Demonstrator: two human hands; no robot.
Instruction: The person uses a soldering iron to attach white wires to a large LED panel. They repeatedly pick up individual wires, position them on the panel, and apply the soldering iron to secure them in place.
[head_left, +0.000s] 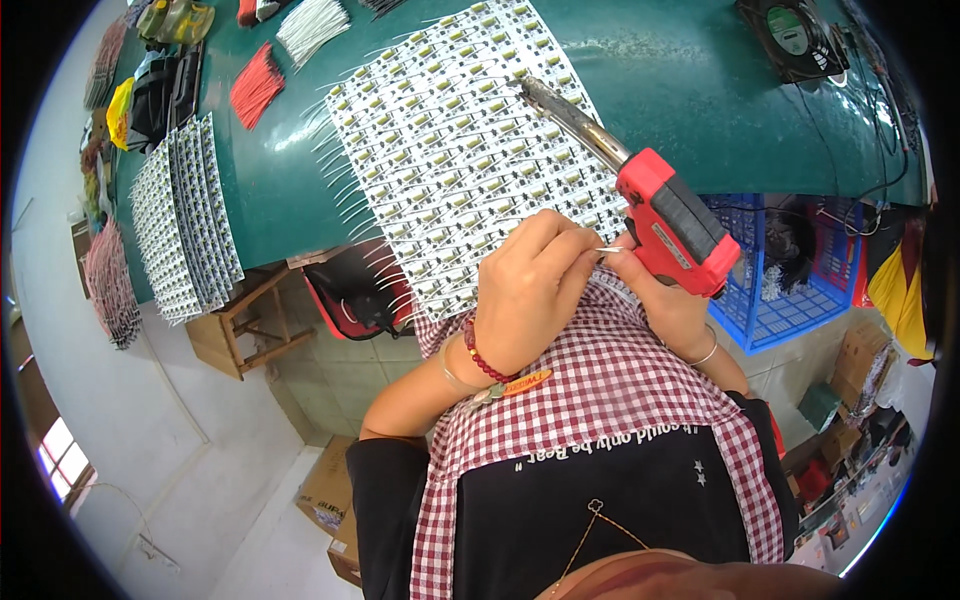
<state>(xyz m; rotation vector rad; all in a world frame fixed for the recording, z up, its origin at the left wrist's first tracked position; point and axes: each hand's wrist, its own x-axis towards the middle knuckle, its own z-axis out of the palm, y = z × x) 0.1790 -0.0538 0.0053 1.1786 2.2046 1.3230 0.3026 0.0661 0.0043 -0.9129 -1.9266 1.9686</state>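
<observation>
Just below the near edge of a large sheet of small circuit boards (pixel 450 150), my two hands are close together. My left hand (pixel 535 270) is closed in a pinch on the end of a thin white wire (pixel 606 250). In my right hand (pixel 668 305) is a red and black soldering gun (pixel 665 215), its metal tip angled up and left over the sheet. The fingertips of that hand also meet the white wire. White wires stick out along the sheet's left side. My fingers partly hide the wire.
A red wire bundle (pixel 257 86) and a white wire bundle (pixel 312 32) lie on the green table (pixel 690 100). More board sheets (pixel 185 220) are stacked at the left. A small fan (pixel 790 38) stands back right. A blue crate (pixel 775 320) sits below the table.
</observation>
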